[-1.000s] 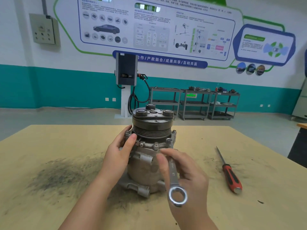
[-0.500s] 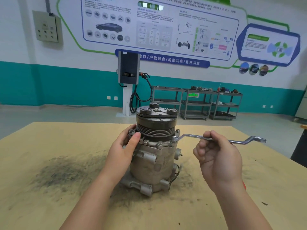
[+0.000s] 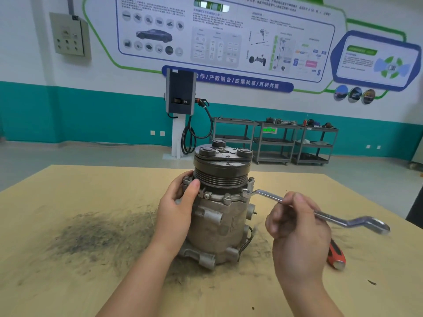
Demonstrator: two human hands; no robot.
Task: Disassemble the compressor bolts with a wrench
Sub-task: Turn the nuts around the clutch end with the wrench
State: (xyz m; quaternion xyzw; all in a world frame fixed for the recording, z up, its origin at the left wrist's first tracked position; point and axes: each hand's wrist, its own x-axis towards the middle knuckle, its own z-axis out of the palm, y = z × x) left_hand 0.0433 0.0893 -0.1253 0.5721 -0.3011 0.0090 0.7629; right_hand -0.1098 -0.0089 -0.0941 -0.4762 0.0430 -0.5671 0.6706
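Head view takes in a blue wall banner point(image 3: 229, 81) behind the bench that reads 合作/产教融合/成果共享/互利共赢; the smaller print on the posters above it is too fine to read. One compressor point(image 3: 220, 207) stands upright on the tan table point(image 3: 68, 282), near the middle of the surface and closer to the far edge, its grooved black pulley on top and its long axis vertical. Four flange bolts show around the collar under the pulley, one of them a bolt point(image 3: 227, 197) facing the camera. One wrench point(image 3: 320, 215) lies roughly level, its long axis running from the collar out toward the table's right edge; its near ring end sits on a bolt at the collar's right side and its far ring end hangs free in the air. The right hand point(image 3: 295, 227) has its fingers curled round the wrench shank about midway along. The left hand point(image 3: 180, 202) wraps the compressor's left side, thumb pressed on the collar just under the pulley. One red-handled screwdriver point(image 3: 335, 256) lies on the table to the right, partly hidden behind the right hand. Three metal carts point(image 3: 274, 140) stand in a row against the far wall.
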